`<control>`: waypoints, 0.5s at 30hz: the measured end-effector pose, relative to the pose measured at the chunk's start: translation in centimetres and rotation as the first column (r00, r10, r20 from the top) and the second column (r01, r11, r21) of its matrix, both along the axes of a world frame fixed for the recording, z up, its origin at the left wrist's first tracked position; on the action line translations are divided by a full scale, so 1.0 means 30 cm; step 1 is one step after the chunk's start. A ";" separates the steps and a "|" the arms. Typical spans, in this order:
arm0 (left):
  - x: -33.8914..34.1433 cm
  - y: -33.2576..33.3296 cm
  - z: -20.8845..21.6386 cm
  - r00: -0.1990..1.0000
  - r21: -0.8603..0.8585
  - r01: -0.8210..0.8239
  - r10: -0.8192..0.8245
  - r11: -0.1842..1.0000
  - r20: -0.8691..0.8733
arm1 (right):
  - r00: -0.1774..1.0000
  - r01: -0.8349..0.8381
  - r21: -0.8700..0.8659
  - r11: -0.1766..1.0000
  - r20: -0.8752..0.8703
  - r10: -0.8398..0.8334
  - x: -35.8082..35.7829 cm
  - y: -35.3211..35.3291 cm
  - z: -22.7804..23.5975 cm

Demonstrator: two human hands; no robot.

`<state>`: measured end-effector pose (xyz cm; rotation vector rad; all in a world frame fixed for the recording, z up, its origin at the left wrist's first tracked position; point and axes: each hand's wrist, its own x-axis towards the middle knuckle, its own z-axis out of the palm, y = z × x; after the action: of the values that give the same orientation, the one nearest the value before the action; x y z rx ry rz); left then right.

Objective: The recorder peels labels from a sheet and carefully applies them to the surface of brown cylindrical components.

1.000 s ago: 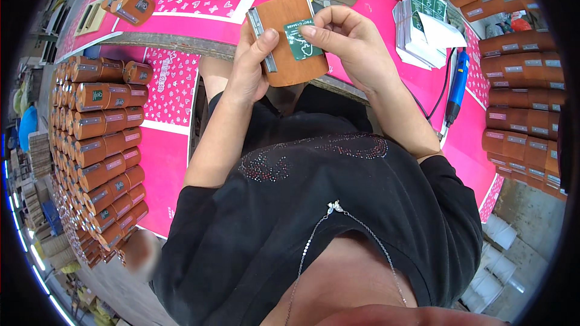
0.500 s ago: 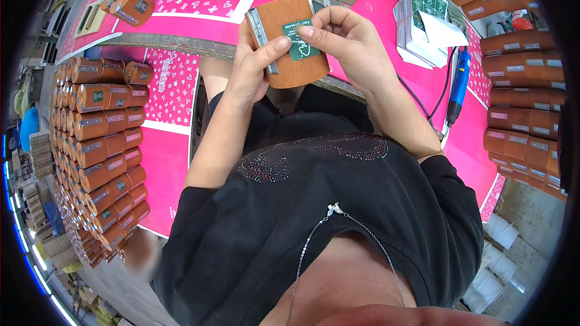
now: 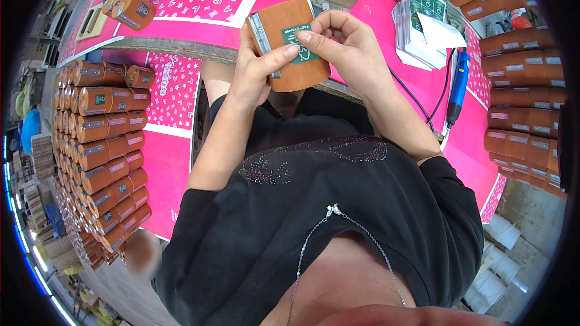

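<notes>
Brown cylinders (image 3: 106,127) are stacked at our far left, apart from the work. Our left hand (image 3: 257,69) is partly closed around the left side of a curved brown piece (image 3: 272,27), thumb across its front; the fingers behind are largely hidden, so we cannot tell how they bear. We hold the piece over the near edge of the pink-covered desk (image 3: 379,24), and should back it firmly so that it does not rock under pressure. Metal strip (image 3: 258,35) runs down the left of the face; we avoid leaning on it. Green label (image 3: 308,54) sits further right. We judge the step to be seating this label: press from its middle outward, keep it square to the piece and leave no crease or raised corner. Our right hand (image 3: 353,48) is half curled, thumb tip on the label's upper part, index finger bent close by; we cannot tell whether a corner is pinched. We apply even, light thumb pressure. Paper stack (image 3: 417,45) and blue tool (image 3: 459,87) lie further right. Compared with one second earlier, our left thumb has advanced from bare surface onto the label's left edge, the piece sits slightly lower in view, and our right thumb remains on the label's upper part.
</notes>
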<state>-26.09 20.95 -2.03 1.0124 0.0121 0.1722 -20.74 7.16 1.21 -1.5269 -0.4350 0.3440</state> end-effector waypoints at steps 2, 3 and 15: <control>0.001 0.001 -0.005 1.000 0.032 -0.014 0.014 0.999 -0.008 | 1.000 0.015 -0.013 1.000 0.022 -0.015 -0.002 0.002 0.002; 0.000 0.001 -0.003 1.000 0.033 -0.013 0.014 0.999 -0.007 | 0.999 0.021 -0.017 1.000 0.033 -0.020 -0.002 0.002 0.001; -0.010 0.004 0.027 1.000 0.076 -0.021 0.023 0.997 -0.021 | 0.929 0.118 -0.025 0.993 0.356 -0.101 0.010 -0.008 -0.004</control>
<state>-26.38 21.07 -1.23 1.0906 0.0368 0.1828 -20.43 6.93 1.09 -1.6563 -0.6251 -0.0133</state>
